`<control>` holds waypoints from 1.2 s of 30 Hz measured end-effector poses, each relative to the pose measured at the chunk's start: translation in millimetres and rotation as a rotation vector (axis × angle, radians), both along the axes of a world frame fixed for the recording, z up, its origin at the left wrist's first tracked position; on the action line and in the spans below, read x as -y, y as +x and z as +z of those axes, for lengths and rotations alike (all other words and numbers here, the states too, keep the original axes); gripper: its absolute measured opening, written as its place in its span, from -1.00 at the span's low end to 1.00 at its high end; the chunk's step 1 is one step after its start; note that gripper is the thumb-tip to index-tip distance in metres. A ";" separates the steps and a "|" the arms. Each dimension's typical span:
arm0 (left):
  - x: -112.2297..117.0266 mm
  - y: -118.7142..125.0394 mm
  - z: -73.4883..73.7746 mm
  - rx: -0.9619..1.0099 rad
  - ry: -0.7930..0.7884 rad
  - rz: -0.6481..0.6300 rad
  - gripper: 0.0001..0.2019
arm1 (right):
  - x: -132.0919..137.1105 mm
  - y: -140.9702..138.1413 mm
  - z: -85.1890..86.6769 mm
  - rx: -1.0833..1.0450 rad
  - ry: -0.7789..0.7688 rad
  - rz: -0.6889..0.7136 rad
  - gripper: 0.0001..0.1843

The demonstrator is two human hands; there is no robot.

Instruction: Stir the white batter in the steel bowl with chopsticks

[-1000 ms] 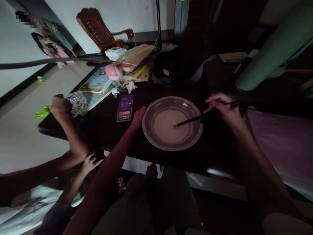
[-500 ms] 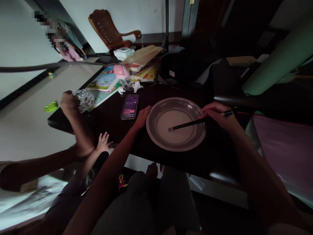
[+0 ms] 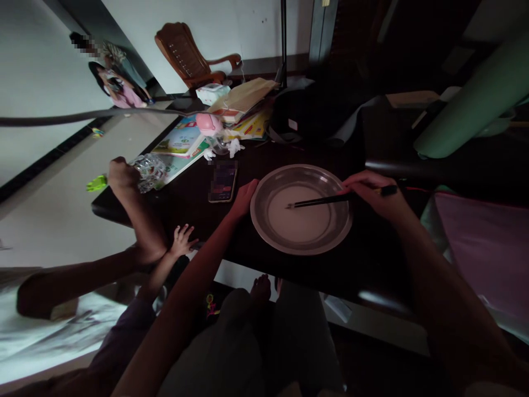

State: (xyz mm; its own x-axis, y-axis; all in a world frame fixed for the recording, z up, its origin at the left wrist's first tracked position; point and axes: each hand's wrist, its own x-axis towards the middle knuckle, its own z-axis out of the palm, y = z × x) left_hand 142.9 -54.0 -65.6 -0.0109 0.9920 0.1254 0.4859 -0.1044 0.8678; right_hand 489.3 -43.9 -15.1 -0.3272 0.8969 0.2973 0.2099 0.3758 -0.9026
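Note:
A wide metal basin (image 3: 258, 223) stands on the dark table, with pale, cloudy contents in its bottom. At the basin's left rim, my left hand (image 3: 244, 199) grips the edge, its fingers partly hidden. My right hand (image 3: 374, 192) is closed around black chopsticks (image 3: 320, 200) by the basin's right rim. Their lighter tips point left over the middle of the pale contents; whether they touch these I cannot tell. A phone (image 3: 223, 182) lies on the table just left of my left hand.
Another person's fist (image 3: 124, 175) rests by a glass bowl (image 3: 149, 172), and a small spread hand (image 3: 182, 241) touches the table edge. Books (image 3: 182, 138), a pink-topped bottle (image 3: 209, 124) and a dark bag (image 3: 306, 118) lie behind. A pink folder-like sheet (image 3: 487, 248) is at right.
The chopstick tips have moved slightly toward the far side of the basin, and the two sticks now show apart. My left hand stays at the rim. The view has shifted a little.

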 end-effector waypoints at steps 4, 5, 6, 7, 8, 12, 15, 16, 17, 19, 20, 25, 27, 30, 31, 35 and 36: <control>0.2 0.4 0.3 0.009 -0.021 0.017 -0.57 | -3.0 10.2 2.0 -0.114 -0.031 -0.080 -0.87; 0.1 0.2 0.1 0.008 -0.015 0.016 -0.57 | -2.7 10.2 2.1 -0.121 -0.043 -0.063 -0.87; -0.1 -0.1 -0.3 0.007 -0.007 0.013 -0.56 | -2.0 8.9 1.9 -0.108 -0.055 -0.035 -0.87; -0.3 -0.4 -0.5 0.002 0.004 0.009 -0.56 | -0.9 6.6 1.7 -0.082 -0.067 0.001 -0.88; -0.4 -0.8 -0.7 -0.010 0.017 0.006 -0.55 | 0.4 3.9 1.6 -0.053 -0.076 0.037 -0.88; 0.5 -0.8 2.2 -0.127 0.088 0.031 -0.52 | 3.1 1.1 4.6 -0.041 -0.081 0.033 -0.89; 3.0 0.9 6.6 -0.312 0.169 0.121 -0.50 | 2.8 6.5 7.4 -0.092 -0.086 -0.032 -0.89; 4.1 1.5 7.8 -0.383 0.191 0.163 -0.49 | 3.0 7.3 7.4 -0.101 -0.090 -0.026 -0.89; 5.0 2.0 8.8 -0.446 0.202 0.203 -0.48 | 3.5 7.2 6.9 -0.100 -0.094 -0.010 -0.88; 6.3 2.6 9.8 -0.527 0.180 0.254 -0.49 | 4.9 4.5 4.9 -0.080 -0.109 0.041 -0.87; 6.6 2.6 9.9 -0.548 0.150 0.261 -0.49 | 5.6 2.8 3.9 -0.068 -0.115 0.064 -0.86; 5.3 1.1 8.9 -0.572 0.081 0.254 -0.48 | 4.2 4.7 4.2 -0.089 -0.084 0.033 -0.88; 4.5 0.3 8.4 -0.553 0.135 0.255 -0.47 | 2.8 7.3 4.9 -0.112 -0.073 0.000 -0.88; 3.6 -0.7 7.3 -0.414 0.173 0.156 -0.43 | 3.0 4.5 3.6 -0.089 -0.092 0.025 -0.87; 3.5 -1.0 7.0 -0.347 0.157 0.107 -0.42 | 3.5 2.3 2.8 -0.070 -0.104 0.040 -0.88; 3.8 -1.5 6.7 -0.179 0.042 0.030 -0.45 | 2.8 0.3 2.4 -0.015 -0.078 -0.019 -0.89; 4.0 -1.3 7.1 -0.165 0.019 0.029 -0.45 | 1.7 2.3 2.8 -0.020 -0.056 -0.059 -0.89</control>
